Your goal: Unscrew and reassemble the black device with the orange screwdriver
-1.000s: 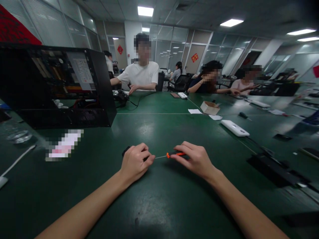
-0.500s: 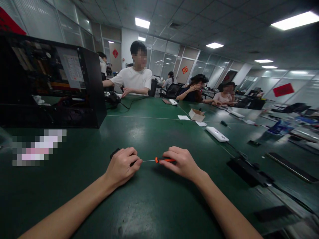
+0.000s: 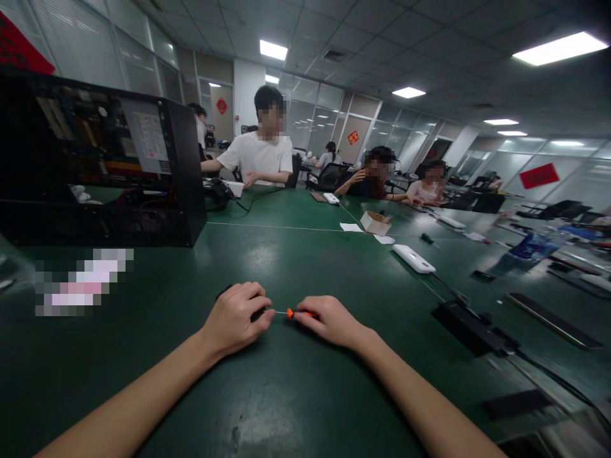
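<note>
My right hand (image 3: 331, 321) is closed around the orange and black handle of a screwdriver (image 3: 289, 313). The thin metal shaft points left, toward my left hand. My left hand (image 3: 236, 318) is closed around a black object (image 3: 258, 313), most of it hidden under the fingers and palm. The screwdriver's tip ends at the thumb and fingers of my left hand; whether it touches the black object cannot be seen. Both hands rest low over the green table (image 3: 262, 394).
An opened black computer case (image 3: 184, 172) stands at left, a blurred pale packet (image 3: 88, 283) before it. To the right lie a white power strip (image 3: 413, 259), a black adapter (image 3: 465, 327) and a dark flat bar (image 3: 554, 320). Beyond are a small box (image 3: 375, 222) and several people.
My right hand has moved left and turned flatter, bringing the screwdriver closer to my left hand, so less shaft shows. The view has shifted slightly.
</note>
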Available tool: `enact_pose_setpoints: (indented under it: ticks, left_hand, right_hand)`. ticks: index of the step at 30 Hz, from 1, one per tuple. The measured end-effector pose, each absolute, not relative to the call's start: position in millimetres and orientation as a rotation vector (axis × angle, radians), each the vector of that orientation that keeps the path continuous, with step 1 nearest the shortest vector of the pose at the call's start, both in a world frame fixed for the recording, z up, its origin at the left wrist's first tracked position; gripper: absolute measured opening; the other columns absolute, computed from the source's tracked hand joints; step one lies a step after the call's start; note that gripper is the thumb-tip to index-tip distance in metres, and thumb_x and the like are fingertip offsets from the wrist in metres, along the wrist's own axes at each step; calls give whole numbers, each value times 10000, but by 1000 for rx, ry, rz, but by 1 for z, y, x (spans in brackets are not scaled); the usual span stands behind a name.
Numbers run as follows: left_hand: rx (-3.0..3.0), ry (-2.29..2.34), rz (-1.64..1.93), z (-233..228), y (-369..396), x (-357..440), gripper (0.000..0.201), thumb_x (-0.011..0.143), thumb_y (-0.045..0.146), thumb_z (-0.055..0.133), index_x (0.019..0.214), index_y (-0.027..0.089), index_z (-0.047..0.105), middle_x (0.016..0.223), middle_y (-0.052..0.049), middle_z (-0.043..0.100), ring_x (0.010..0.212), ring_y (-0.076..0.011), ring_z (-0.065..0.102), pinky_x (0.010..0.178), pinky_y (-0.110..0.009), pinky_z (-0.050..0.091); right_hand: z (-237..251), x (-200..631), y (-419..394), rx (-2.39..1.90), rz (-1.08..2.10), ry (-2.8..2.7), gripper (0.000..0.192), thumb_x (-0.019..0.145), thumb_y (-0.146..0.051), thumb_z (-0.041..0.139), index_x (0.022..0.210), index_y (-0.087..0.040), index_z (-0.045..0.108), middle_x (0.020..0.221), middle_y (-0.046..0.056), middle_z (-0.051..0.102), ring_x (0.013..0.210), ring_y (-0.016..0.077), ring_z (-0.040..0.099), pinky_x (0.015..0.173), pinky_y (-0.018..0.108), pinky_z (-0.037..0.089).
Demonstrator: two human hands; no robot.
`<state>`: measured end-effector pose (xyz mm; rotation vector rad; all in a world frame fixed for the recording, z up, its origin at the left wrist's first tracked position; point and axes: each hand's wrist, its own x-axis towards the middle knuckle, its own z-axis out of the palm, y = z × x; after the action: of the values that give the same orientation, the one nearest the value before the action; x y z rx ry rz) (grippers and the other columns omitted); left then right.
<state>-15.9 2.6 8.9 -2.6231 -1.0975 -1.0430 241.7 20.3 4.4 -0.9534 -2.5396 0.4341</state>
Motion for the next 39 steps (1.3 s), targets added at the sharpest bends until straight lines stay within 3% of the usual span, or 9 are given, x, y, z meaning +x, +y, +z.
enact_pose_setpoints:
  ticks: [7, 13, 18, 24, 27, 31, 39]
  left_hand:
    - [-2633, -1066, -987, 10, 4, -18, 364, 973, 378, 479, 853, 176, 757, 803, -65, 682, 719, -195, 618, 687, -337, 461]
    - [-2630, -1119, -900, 18, 4, -25, 305, 851, 451, 643, 954, 197, 777, 917, -77, 725, 844, -253, 677, 872, -453, 486]
    - [-2586, -1431, -784, 21, 13, -40, 528, 789, 514, 689, 1220, 209, 688, 1267, -124, 652, 1123, -344, 632, 947, -505, 513]
    - [-2625, -1509, -879, 19, 21, -49, 662, 801, 488, 683, 1379, 192, 554, 1367, -132, 564, 1215, -335, 590, 1043, -472, 503]
    - [-2639, -1501, -779, 19, 25, -54, 727, 789, 513, 696, 1415, 188, 521, 1402, -147, 538, 1262, -361, 547, 1086, -518, 451]
    - [-2531, -1663, -669, 21, 30, -61, 828, 761, 598, 707, 1452, 202, 482, 1436, -166, 489, 1241, -402, 526, 1019, -574, 471]
    - [-2620, -1579, -979, 11, 29, -52, 654, 824, 488, 700, 1372, 175, 525, 1386, -146, 516, 1290, -348, 511, 1119, -527, 414]
  right_hand:
    - [9, 244, 19, -978, 321, -2480, 265, 996, -379, 541, 949, -180, 710, 864, 49, 729, 740, 144, 641, 696, 253, 449]
    - [10, 239, 10, -976, 197, -2455, 275, 980, -407, 552, 929, -177, 693, 811, 42, 707, 670, 137, 617, 643, 252, 434]
    - [10, 233, 2, -1013, 102, -2386, 266, 975, -402, 552, 913, -174, 675, 803, 45, 698, 651, 138, 606, 623, 255, 423]
    - [10, 226, -3, -1077, 43, -2340, 259, 979, -398, 554, 928, -174, 674, 846, 59, 716, 707, 160, 656, 635, 260, 434]
    - [8, 222, -3, -1106, 42, -2317, 257, 979, -401, 552, 929, -180, 675, 851, 60, 719, 718, 164, 661, 641, 264, 440]
    - [4, 216, -5, -1116, 65, -2290, 243, 976, -389, 560, 933, -180, 676, 848, 50, 718, 694, 162, 652, 631, 271, 436]
    - [6, 227, 0, -1070, 59, -2325, 254, 978, -389, 563, 928, -166, 675, 864, 54, 722, 718, 158, 657, 652, 256, 427]
